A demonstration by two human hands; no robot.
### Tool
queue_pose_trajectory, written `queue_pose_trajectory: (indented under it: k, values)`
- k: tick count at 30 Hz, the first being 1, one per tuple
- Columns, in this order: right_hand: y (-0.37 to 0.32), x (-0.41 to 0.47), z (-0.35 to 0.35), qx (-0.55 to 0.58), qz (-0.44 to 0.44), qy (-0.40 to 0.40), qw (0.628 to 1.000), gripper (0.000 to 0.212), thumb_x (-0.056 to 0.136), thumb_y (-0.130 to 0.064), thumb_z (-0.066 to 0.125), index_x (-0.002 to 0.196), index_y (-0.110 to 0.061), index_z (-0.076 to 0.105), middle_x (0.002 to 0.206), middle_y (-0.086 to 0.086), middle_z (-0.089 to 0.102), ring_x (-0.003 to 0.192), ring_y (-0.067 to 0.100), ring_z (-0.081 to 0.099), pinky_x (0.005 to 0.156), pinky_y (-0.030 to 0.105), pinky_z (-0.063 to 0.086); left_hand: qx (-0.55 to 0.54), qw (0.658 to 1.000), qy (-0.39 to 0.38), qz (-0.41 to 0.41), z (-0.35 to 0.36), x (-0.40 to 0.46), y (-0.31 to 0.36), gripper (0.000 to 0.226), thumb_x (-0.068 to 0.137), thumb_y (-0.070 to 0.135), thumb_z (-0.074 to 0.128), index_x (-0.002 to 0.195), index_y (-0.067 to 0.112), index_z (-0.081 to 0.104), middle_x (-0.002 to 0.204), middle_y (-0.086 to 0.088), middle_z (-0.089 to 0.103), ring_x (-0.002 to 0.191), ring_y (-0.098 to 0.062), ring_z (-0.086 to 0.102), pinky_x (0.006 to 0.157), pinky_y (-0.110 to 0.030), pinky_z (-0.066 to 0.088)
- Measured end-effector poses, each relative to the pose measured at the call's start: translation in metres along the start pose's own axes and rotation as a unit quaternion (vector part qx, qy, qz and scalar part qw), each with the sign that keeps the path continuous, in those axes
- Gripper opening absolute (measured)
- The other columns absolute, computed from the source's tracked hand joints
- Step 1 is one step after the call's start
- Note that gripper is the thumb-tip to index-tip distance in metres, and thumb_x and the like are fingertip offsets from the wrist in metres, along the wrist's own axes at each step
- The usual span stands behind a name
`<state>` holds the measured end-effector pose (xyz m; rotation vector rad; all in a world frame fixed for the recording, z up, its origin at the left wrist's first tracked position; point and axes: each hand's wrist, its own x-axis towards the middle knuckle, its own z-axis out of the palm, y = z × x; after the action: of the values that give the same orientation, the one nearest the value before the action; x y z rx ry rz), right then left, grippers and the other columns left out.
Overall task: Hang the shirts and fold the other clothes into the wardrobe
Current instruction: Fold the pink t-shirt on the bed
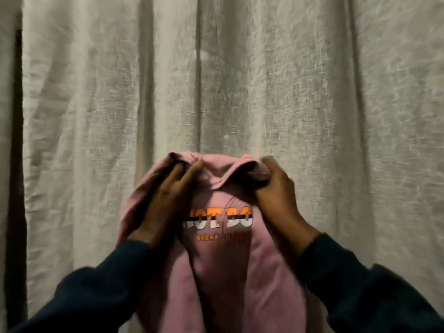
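Pale grey-beige wrinkled linen curtain (300, 80) fills the whole background, hanging in vertical folds, with a dark gap down its left edge. In front of it, centre-low, I hold up a pink cotton shirt with an orange, white and black chest print (240, 272); it hangs from my hands down past the bottom edge, print facing me, partly covered by my left wrist. Print text only partly readable, blurred. The shirt's top edge is bunched and rolled over between my hands, and a loose fold hangs down its left side behind my left arm.

My dark navy long sleeves (96, 296) come in from both lower corners.

My left hand (165, 203) lies on the upper left of the shirt, fingers (192, 168) long and nearly straight, tips hooked into the rolled top edge, thumb hidden, so how firm the hold is I cannot tell. My right hand (276, 188) is curled tight, gripping a bunch of the shirt's upper right edge, fabric sticking out of the fist.
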<state>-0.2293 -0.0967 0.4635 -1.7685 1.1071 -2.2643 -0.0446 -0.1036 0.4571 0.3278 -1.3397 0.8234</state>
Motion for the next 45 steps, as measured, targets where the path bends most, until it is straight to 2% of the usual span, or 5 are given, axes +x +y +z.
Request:
queue_pose_trajectory:
  k: [11,16,21,28,45]
  values:
    - [-0.003,0.010,0.008,0.199,0.231,-0.054,0.951,0.034,0.098,0.001,0.033,0.099,-0.010,0.065,0.051,0.007,0.064,0.034,0.013,0.049,0.032,0.020,0.032,0.030,0.850,-0.025,-0.526,-0.033,0.029,-0.040,0.034,0.105,0.033,0.041,0.086,0.010,0.058,0.058,-0.006,0.060,0.066,-0.033,0.069,0.055,-0.031,0.047]
    - [-0.007,-0.008,0.042,0.161,0.116,0.022,0.980,0.037,0.088,0.003,0.037,0.096,-0.023,0.063,0.089,0.005,0.071,0.079,0.024,0.069,0.072,0.039,0.060,0.108,0.902,0.078,-0.411,-0.061,0.035,-0.015,0.022,0.104,0.026,0.043,0.091,0.021,0.060,0.077,0.007,0.061,0.082,-0.021,0.061,0.069,-0.032,0.045]
    - [-0.027,-0.029,0.071,0.141,0.072,-0.024,0.987,0.034,0.089,0.008,0.039,0.108,-0.015,0.055,0.083,-0.013,0.056,0.072,0.000,0.052,0.058,0.019,0.042,0.147,0.924,0.060,-0.348,-0.108,0.035,-0.013,0.021,0.102,0.029,0.047,0.099,0.022,0.066,0.086,0.006,0.069,0.083,-0.018,0.067,0.074,-0.042,0.057]
    - [-0.065,-0.078,0.123,0.168,0.039,-0.032,0.984,0.037,0.089,0.013,0.042,0.111,-0.013,0.054,0.081,-0.019,0.052,0.070,-0.005,0.051,0.055,0.003,0.038,0.206,0.921,0.077,-0.323,-0.194,0.031,-0.008,0.019,0.104,0.023,0.048,0.100,0.019,0.066,0.076,0.015,0.062,0.067,0.006,0.057,0.061,-0.017,0.045]
    - [-0.205,-0.338,0.277,0.330,0.012,-0.100,0.938,0.037,0.077,0.012,0.038,0.110,0.006,0.052,0.097,0.009,0.062,0.089,0.011,0.056,0.079,0.014,0.042,0.406,0.848,0.118,-0.320,-0.505,-0.011,0.021,0.014,0.100,0.030,0.050,0.093,0.022,0.059,0.073,-0.002,0.069,0.061,-0.020,0.071,0.059,-0.046,0.060]
